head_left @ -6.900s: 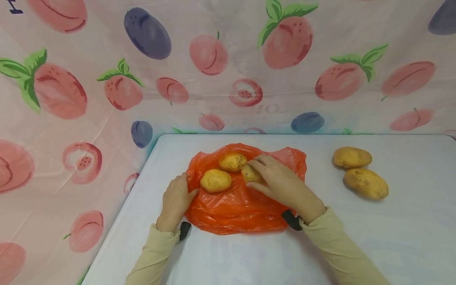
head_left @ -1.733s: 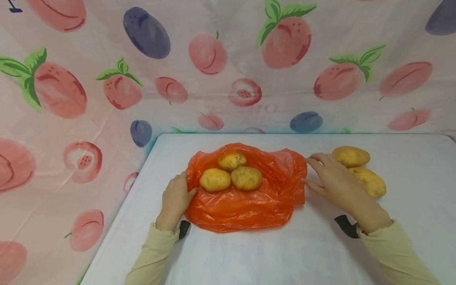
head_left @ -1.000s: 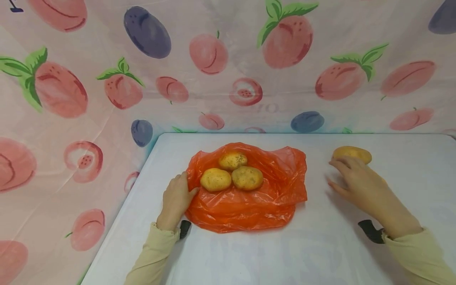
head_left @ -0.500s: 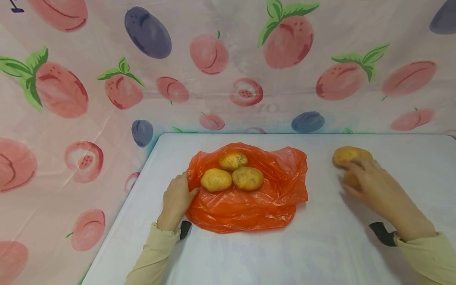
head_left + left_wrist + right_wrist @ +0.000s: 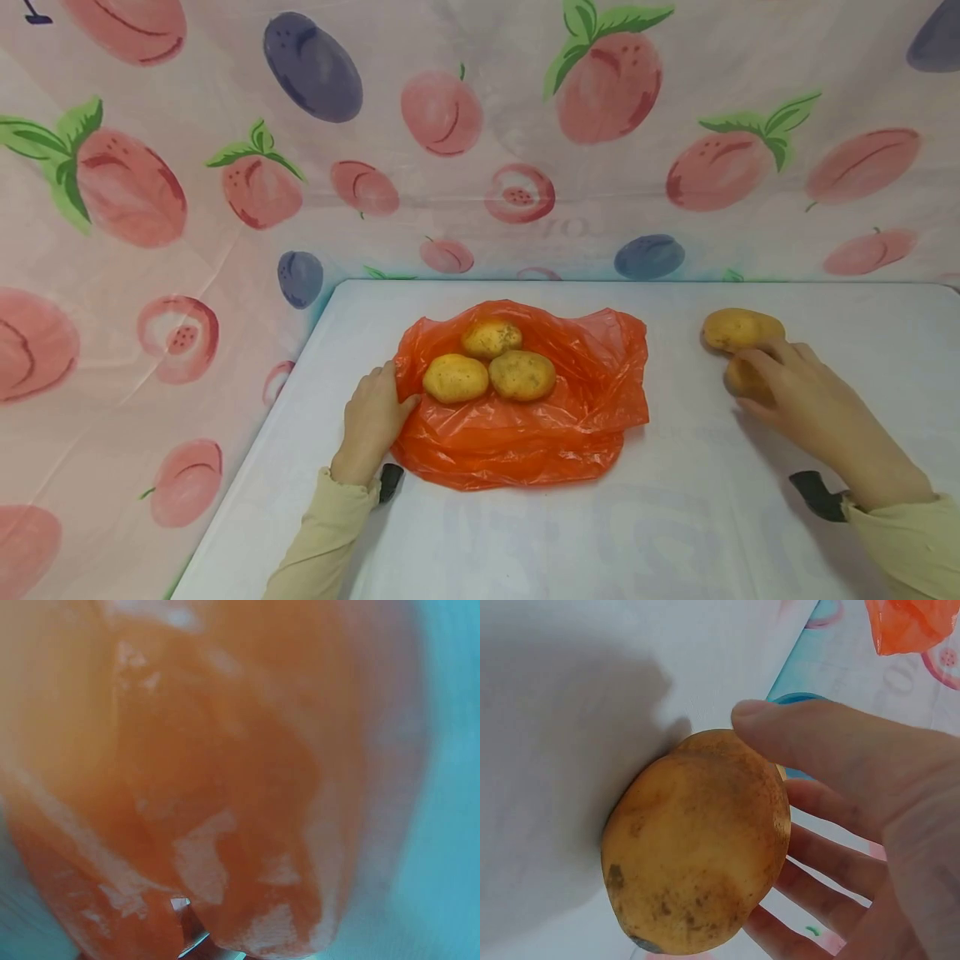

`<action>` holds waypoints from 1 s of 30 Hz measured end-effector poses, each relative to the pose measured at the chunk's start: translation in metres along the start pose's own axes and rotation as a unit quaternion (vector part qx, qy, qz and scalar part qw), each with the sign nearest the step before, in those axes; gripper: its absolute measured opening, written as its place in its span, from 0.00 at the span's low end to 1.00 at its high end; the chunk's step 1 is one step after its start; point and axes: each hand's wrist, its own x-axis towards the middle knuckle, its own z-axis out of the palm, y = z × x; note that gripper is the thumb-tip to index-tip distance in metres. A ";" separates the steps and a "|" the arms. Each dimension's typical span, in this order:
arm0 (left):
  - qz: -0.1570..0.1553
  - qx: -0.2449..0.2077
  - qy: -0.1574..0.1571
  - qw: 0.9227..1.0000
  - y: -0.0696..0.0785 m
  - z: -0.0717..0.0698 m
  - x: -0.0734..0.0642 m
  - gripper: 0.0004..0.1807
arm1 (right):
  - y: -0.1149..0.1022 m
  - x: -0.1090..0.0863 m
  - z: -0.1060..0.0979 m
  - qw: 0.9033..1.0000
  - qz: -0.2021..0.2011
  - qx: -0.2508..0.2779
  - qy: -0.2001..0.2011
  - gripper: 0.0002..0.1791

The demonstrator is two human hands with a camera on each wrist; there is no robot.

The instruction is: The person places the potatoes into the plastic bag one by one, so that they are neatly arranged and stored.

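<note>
While the left hand (image 5: 372, 414) pinches the bag (image 5: 525, 425) at its left edge, apparently, bare table (image 5: 675, 517) separates bag and right hand (image 5: 806, 396), now curled round the near potato (image 5: 742, 379), which it had only approached.

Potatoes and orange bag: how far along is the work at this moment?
Three potatoes lie on the orange plastic bag, whose edge the left hand holds. The right hand closes round a fourth potato on the white table. A fifth potato lies untouched beside it.
</note>
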 end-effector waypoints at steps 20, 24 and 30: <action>-0.005 -0.011 -0.002 1.000 0.002 0.001 -0.001 0.29 | 0.006 0.001 0.001 0.999 0.022 0.014 -0.027 0.32; -0.003 -0.011 -0.001 1.000 0.001 0.001 -0.001 0.29 | 0.006 0.001 0.001 0.998 0.035 0.021 -0.037 0.33; -0.001 -0.011 0.002 1.000 0.001 0.000 -0.002 0.29 | 0.006 0.003 0.000 0.998 0.037 0.021 -0.044 0.33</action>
